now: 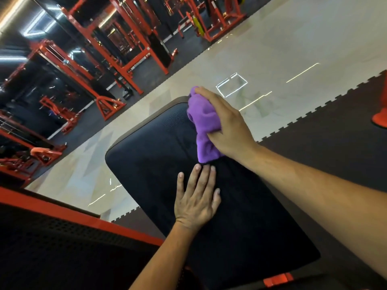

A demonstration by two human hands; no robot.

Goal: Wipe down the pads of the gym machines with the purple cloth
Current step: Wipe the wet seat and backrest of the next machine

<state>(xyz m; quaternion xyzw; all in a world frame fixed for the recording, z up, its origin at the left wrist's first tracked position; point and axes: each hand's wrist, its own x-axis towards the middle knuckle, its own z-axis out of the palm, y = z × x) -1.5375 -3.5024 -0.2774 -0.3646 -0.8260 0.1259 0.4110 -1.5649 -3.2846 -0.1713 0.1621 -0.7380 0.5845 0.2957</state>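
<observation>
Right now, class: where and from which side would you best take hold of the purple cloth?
Grip the bunched upper part of the purple cloth from above, as the right hand does. It lies crumpled on the black pad, with a loose tail trailing toward the flat left hand.

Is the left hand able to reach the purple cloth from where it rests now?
Probably yes. The left hand lies flat on the black pad, fingertips just below the hanging end of the purple cloth, which the right hand grips. Nothing lies between them.
</observation>
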